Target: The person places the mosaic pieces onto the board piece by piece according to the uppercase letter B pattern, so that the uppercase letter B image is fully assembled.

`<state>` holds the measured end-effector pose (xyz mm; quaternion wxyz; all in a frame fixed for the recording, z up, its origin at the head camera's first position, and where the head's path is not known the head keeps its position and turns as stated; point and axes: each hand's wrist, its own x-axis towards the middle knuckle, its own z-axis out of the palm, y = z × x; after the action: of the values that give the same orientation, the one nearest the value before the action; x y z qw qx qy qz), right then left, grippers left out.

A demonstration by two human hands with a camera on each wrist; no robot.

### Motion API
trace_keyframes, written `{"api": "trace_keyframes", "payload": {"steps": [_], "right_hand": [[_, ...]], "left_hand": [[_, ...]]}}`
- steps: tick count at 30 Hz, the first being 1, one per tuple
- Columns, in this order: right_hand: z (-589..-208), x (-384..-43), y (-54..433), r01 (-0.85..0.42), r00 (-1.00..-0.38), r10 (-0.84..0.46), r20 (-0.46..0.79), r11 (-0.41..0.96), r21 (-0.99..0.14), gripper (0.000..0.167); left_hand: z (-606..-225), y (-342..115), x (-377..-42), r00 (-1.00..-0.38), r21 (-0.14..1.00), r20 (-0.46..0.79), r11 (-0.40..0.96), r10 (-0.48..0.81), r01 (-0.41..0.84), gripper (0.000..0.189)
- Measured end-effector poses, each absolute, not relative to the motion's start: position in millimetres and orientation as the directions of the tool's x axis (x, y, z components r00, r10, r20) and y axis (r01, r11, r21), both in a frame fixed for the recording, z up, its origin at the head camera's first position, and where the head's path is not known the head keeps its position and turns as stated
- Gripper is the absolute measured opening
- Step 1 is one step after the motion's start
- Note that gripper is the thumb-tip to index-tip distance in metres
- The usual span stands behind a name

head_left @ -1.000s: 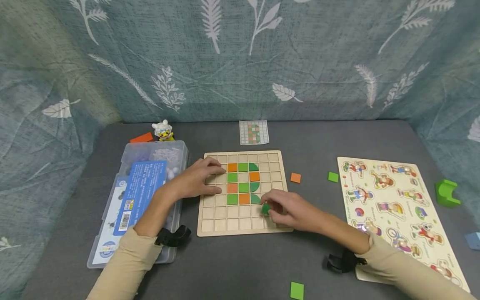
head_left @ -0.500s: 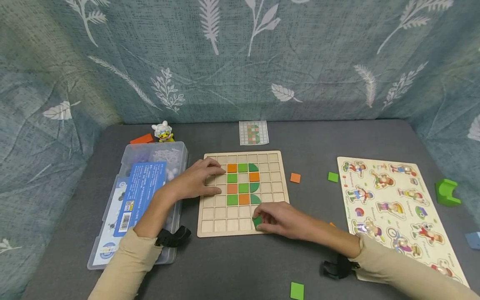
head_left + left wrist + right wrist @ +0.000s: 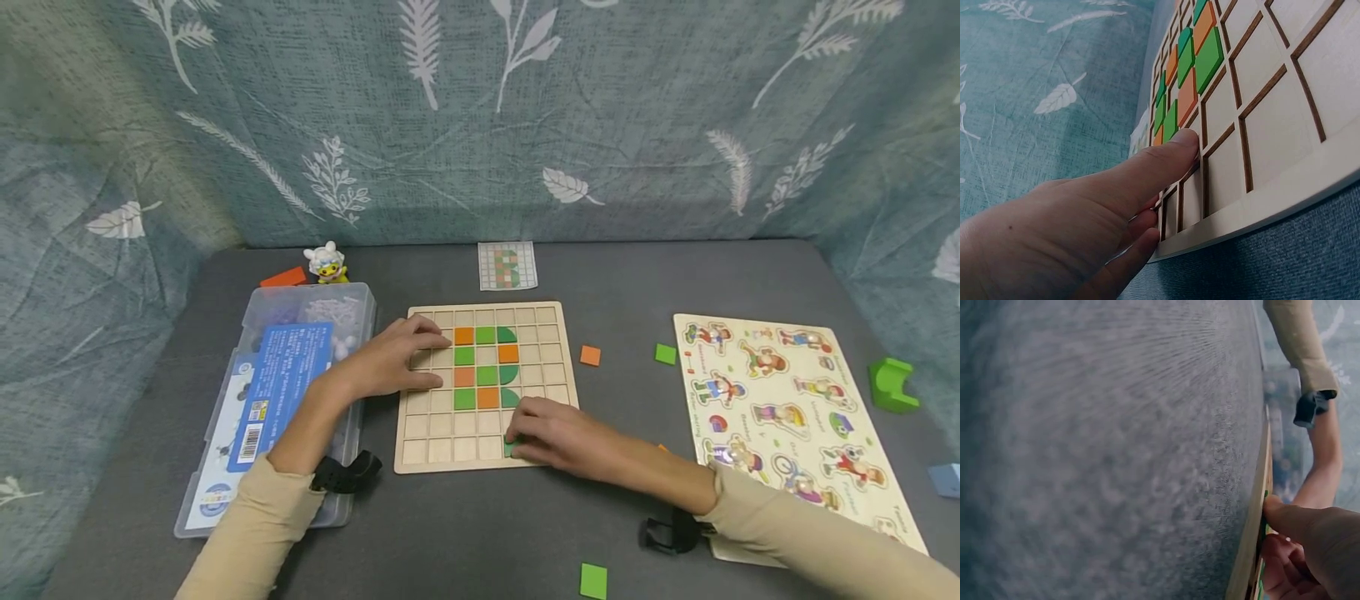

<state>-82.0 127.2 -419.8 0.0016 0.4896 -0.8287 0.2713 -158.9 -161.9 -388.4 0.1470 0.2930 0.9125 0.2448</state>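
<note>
A wooden grid board (image 3: 417, 427) lies on the table with orange, green and dark green tiles in its middle cells; several dark green ones have a rounded edge. My left hand (image 3: 390, 358) rests at the board's left side, its thumb and fingers spread over the outer cells. In the left wrist view, the thumb (image 3: 1169, 152) lies on the grid beside a light orange tile (image 3: 1188, 97). At the board's front row my right hand (image 3: 562, 435) has its fingers curled over a dark green tile (image 3: 509, 448), mostly hidden by them. The right wrist view shows that thumb (image 3: 1279, 515) right at the board's front edge.
A pattern card (image 3: 507, 265) lies behind the board. Left stands a clear plastic box (image 3: 352, 321), with a small figurine (image 3: 327, 262) behind it. Loose orange (image 3: 590, 356) and green (image 3: 665, 353) tiles lie to the right, before a picture puzzle board (image 3: 750, 367).
My right hand has brought the dark green tile left and toward me, from right of the patterned cells down into the front row, lowering it. The left hand stays in place.
</note>
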Motion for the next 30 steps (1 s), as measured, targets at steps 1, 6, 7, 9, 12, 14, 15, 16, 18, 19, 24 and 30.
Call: {"api": "trace_keyframes", "payload": {"steps": [1, 6, 7, 9, 12, 14, 15, 16, 18, 19, 24, 30], "right_hand": [[-420, -82, 127, -0.816, -0.517, -0.813, 0.268, 0.373, -0.441, 0.006], [-417, -83, 127, -0.830, -0.507, -0.821, 0.265, 0.380, -0.409, 0.011], [-415, -83, 128, -0.830, -0.509, -0.818, 0.267, 0.385, -0.404, 0.013], [-412, -85, 135, -0.824, -0.529, -0.802, 0.277, 0.407, -0.394, 0.018], [-404, -90, 160, -0.792, -0.601, -0.737, 0.310, 0.496, -0.356, 0.025], [-399, -96, 186, -0.749, -0.661, -0.676, 0.326, 0.569, -0.340, 0.026], [-398, -99, 201, -0.720, -0.694, -0.640, 0.329, 0.610, -0.331, 0.026], [-398, -103, 216, -0.691, -0.723, -0.605, 0.334, 0.642, -0.332, 0.026], [-399, -109, 244, -0.634, -0.773, -0.544, 0.327, 0.687, -0.355, 0.025], [-400, -112, 257, -0.607, -0.794, -0.519, 0.315, 0.705, -0.367, 0.024], [-413, -123, 294, -0.527, -0.850, -0.457, 0.262, 0.726, -0.442, 0.019], [-421, -130, 305, -0.520, -0.854, -0.450, 0.261, 0.719, -0.462, 0.019]], "left_hand": [[-388, -162, -159, -0.786, 0.533, -0.126, 0.709, 0.605, 0.461, 0.051], [-387, -161, -159, -0.788, 0.535, -0.129, 0.711, 0.602, 0.456, 0.052], [-387, -161, -158, -0.787, 0.534, -0.130, 0.712, 0.603, 0.457, 0.052], [-387, -161, -158, -0.786, 0.537, -0.136, 0.711, 0.604, 0.453, 0.053], [-387, -161, -158, -0.786, 0.540, -0.141, 0.712, 0.603, 0.449, 0.053], [-388, -161, -158, -0.785, 0.541, -0.143, 0.712, 0.602, 0.447, 0.053], [-388, -160, -158, -0.785, 0.541, -0.143, 0.712, 0.603, 0.448, 0.053], [-389, -160, -158, -0.785, 0.539, -0.143, 0.713, 0.602, 0.449, 0.053], [-389, -160, -158, -0.785, 0.538, -0.144, 0.714, 0.603, 0.449, 0.053], [-389, -159, -158, -0.784, 0.537, -0.144, 0.713, 0.603, 0.450, 0.053], [-390, -161, -157, -0.784, 0.535, -0.138, 0.712, 0.605, 0.455, 0.052], [-390, -163, -158, -0.780, 0.530, -0.116, 0.702, 0.615, 0.475, 0.050]]}}
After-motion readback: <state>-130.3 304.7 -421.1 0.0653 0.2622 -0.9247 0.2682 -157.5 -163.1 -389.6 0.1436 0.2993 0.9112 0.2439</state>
